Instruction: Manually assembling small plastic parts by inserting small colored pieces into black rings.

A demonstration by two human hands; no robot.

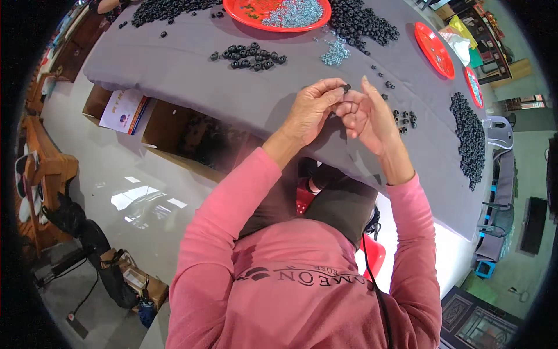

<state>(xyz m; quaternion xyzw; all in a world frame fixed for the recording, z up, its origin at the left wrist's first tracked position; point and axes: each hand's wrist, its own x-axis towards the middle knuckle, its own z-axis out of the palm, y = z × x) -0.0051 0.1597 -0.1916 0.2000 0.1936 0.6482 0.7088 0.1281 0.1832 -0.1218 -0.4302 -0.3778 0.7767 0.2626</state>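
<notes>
Near the table's edge, my left hand (312,111) pinches a small black knob-like piece (347,88) between thumb and fingers. My right hand (375,119) is close beside it, palm showing, its thumb stretched up and apart and the other fingers loosely curled toward the left hand. I see nothing held in the right hand. Beyond the left hand lies a loose group of round black pieces (250,56). A little heap of small clear bluish pieces (335,52) lies past my hands. Several more black pieces (405,119) are scattered just right of my right hand.
A red tray (235,16) with clear pieces stands at the far side, between big piles of black pieces (363,26). Another red tray (435,51) and a long black pile (467,136) are at the right. Below the cloth's edge stands an open cardboard box (160,128).
</notes>
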